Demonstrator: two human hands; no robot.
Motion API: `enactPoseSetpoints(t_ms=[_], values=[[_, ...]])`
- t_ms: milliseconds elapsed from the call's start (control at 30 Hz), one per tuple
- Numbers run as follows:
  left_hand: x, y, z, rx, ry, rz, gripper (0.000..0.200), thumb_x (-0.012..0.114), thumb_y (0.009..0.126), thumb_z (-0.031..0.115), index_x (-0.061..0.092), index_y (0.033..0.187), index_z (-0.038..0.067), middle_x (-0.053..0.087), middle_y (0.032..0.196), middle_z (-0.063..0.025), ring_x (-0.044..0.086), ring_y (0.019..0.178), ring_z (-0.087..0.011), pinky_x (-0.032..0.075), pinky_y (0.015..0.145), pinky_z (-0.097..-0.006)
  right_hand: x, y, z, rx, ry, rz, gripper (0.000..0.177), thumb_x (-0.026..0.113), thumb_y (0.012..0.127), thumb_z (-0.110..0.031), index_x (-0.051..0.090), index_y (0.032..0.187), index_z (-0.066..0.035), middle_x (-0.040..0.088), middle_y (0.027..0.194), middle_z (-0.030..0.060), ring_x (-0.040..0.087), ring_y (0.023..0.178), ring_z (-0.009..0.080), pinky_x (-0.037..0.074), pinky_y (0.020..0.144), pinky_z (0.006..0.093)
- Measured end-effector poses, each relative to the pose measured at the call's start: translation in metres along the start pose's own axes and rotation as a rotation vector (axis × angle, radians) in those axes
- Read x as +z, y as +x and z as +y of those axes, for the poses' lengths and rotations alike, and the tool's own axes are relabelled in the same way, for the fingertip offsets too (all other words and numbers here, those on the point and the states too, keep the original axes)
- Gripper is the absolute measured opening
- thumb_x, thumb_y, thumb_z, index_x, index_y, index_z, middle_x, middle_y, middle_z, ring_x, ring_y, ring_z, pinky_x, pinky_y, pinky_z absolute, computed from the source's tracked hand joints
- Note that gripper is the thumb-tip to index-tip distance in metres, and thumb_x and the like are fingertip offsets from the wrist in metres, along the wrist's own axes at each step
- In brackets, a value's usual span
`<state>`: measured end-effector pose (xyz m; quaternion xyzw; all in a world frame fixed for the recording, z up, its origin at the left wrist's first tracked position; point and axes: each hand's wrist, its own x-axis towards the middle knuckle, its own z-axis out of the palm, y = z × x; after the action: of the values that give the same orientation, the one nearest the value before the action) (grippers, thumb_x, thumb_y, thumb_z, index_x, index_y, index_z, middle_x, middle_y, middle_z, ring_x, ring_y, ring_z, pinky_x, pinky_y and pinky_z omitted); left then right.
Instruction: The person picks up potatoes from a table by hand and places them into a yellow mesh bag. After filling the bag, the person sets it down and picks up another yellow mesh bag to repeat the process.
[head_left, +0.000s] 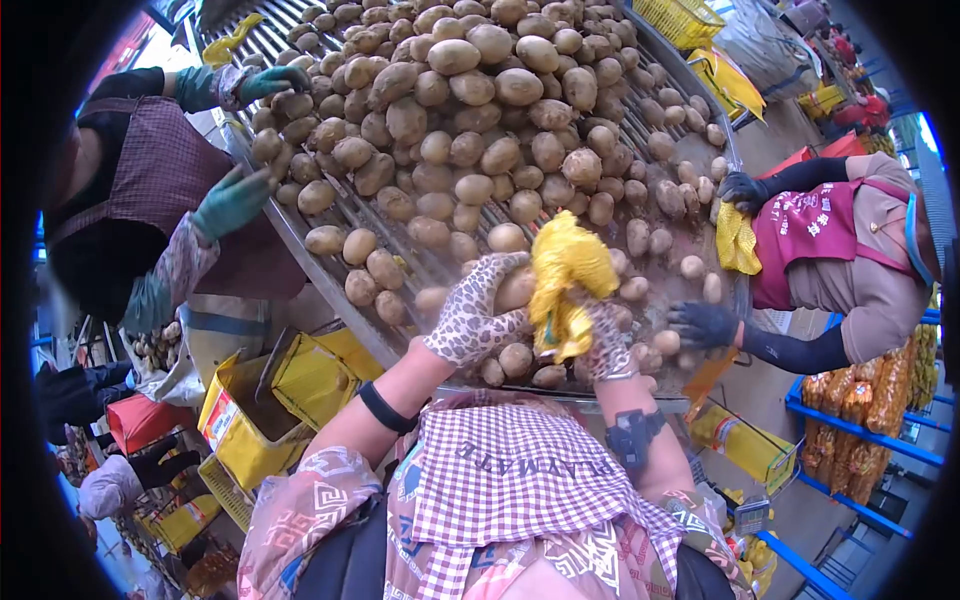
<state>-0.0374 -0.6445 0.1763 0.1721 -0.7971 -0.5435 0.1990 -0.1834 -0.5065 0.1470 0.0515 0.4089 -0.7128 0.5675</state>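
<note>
My left hand point(474, 314), in a leopard-print glove, curls round a potato point(514, 290) at the near side of the sorting table. Just right of it, my right hand point(608, 345), gloved alike and partly hidden, grips a bunched yellow mesh bag point(565, 275). The bag hangs over the potatoes, its upper part bulging. Around both hands lie loose brown potatoes, a few close to the near edge point(515, 359). Beyond them rises a large heap of potatoes point(480, 90).
A metal slatted table point(315, 255) carries the potatoes. At left a co-worker's green-gloved hand point(232, 203) reaches its edge. On the right another person's black-gloved hand point(703, 325) is close by. Yellow baskets point(250, 425) stand lower left; a blue rack point(865, 430) holds filled bags.
</note>
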Motion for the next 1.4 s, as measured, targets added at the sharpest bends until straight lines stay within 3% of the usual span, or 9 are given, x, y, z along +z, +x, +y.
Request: enactPoseSetpoints(t_ms=[133, 233, 433, 600, 700, 833, 1133, 1233, 1400], values=[[0.014, -0.027, -0.016, -0.722, -1.594, 0.044, 0.064, 0.065, 0.082, 0.046, 0.048, 0.129, 0.006, 0.057, 0.12, -0.0099, 0.055, 0.11, -0.0235, 0.045, 0.095, -0.0374, 0.018, -0.015, 0.03, -0.849, -1.682, -0.198, 0.052, 0.073, 0.082, -0.026, 0.051, 0.126, -0.007, 0.06, 0.12, 0.0072, 0.058, 0.109, 0.0236, 0.046, 0.093, 0.0363], [-0.001, -0.066, -0.027, -0.871, -1.696, 0.236, 0.059, 0.06, 0.083, 0.05, 0.054, 0.121, 0.005, 0.061, 0.114, -0.0135, 0.061, 0.099, -0.0256, 0.053, 0.081, -0.0376, -0.002, -0.002, 0.043, -0.587, -1.869, -0.246, 0.047, 0.072, 0.082, -0.028, 0.054, 0.12, -0.006, 0.061, 0.114, 0.0122, 0.056, 0.112, 0.0254, 0.043, 0.095, 0.0387], [-0.113, -0.167, -0.046, -0.695, -1.337, 0.738, 0.046, 0.051, 0.088, 0.05, 0.061, 0.104, 0.008, 0.065, 0.095, -0.0104, 0.064, 0.073, -0.0253, 0.053, 0.05, -0.0317, -0.035, -0.011, 0.042, -0.333, -0.932, 0.176, 0.054, 0.078, 0.077, -0.02, 0.053, 0.121, -0.002, 0.062, 0.115, 0.0098, 0.06, 0.105, 0.0208, 0.047, 0.092, 0.0326], [-0.147, -0.268, -0.149, -1.208, -0.885, 1.351, 0.044, 0.05, 0.089, 0.047, 0.062, 0.107, 0.008, 0.064, 0.104, -0.0115, 0.06, 0.099, -0.029, 0.053, 0.08, -0.0424, -0.064, -0.024, 0.034, -0.061, -0.217, 0.269, 0.048, 0.072, 0.082, -0.008, 0.05, 0.125, -0.004, 0.06, 0.115, 0.009, 0.06, 0.101, 0.0205, 0.052, 0.084, 0.0339], [-0.152, -0.275, -0.188, -0.984, 0.514, 0.863, 0.035, 0.055, 0.089, 0.022, 0.059, 0.117, 0.001, 0.06, 0.117, -0.0156, 0.054, 0.114, -0.0266, 0.037, 0.103, -0.0334, -0.065, -0.032, 0.024, -0.031, -0.024, 0.133, 0.05, 0.071, 0.083, -0.011, 0.048, 0.127, -0.005, 0.06, 0.114, 0.0111, 0.061, 0.1, 0.0251, 0.054, 0.079, 0.0398], [-0.087, -0.091, -0.039, -0.275, 0.344, 0.648, 0.031, 0.063, 0.082, 0.011, 0.061, 0.112, 0.003, 0.063, 0.112, -0.0142, 0.062, 0.102, -0.0261, 0.048, 0.091, -0.034, -0.022, -0.064, -0.012, -0.064, 0.125, -0.085, 0.055, 0.071, 0.083, -0.017, 0.044, 0.13, -0.007, 0.058, 0.116, 0.0123, 0.06, 0.1, 0.029, 0.053, 0.08, 0.0456], [0.019, 0.093, -0.058, -0.207, 0.888, -0.351, 0.046, 0.063, 0.083, 0.031, 0.056, 0.122, 0.007, 0.055, 0.126, -0.0163, 0.052, 0.118, -0.0295, 0.042, 0.098, -0.0369, -0.063, -0.048, 0.002, -0.293, 0.186, 0.165, 0.049, 0.072, 0.081, -0.012, 0.05, 0.124, -0.003, 0.058, 0.117, 0.0095, 0.059, 0.104, 0.0234, 0.05, 0.091, 0.0363], [0.011, 0.089, -0.079, -0.371, -0.427, -0.107, 0.041, 0.055, 0.091, 0.039, 0.055, 0.118, 0.008, 0.058, 0.113, -0.0085, 0.057, 0.106, -0.0225, 0.046, 0.09, -0.0376, -0.077, -0.036, -0.004, -0.435, 0.104, 0.331, 0.047, 0.072, 0.08, -0.01, 0.052, 0.122, -0.002, 0.059, 0.116, 0.0093, 0.059, 0.103, 0.0224, 0.049, 0.091, 0.0348], [0.016, 0.08, -0.039, -0.69, -1.196, -0.106, 0.043, 0.052, 0.093, 0.038, 0.05, 0.126, 0.01, 0.057, 0.12, -0.0089, 0.057, 0.107, -0.0197, 0.048, 0.091, -0.0377, -0.033, -0.012, -0.031, -0.526, -0.38, 0.315, 0.054, 0.076, 0.078, -0.017, 0.05, 0.123, -0.001, 0.057, 0.118, 0.011, 0.056, 0.108, 0.0233, 0.046, 0.095, 0.0348]])
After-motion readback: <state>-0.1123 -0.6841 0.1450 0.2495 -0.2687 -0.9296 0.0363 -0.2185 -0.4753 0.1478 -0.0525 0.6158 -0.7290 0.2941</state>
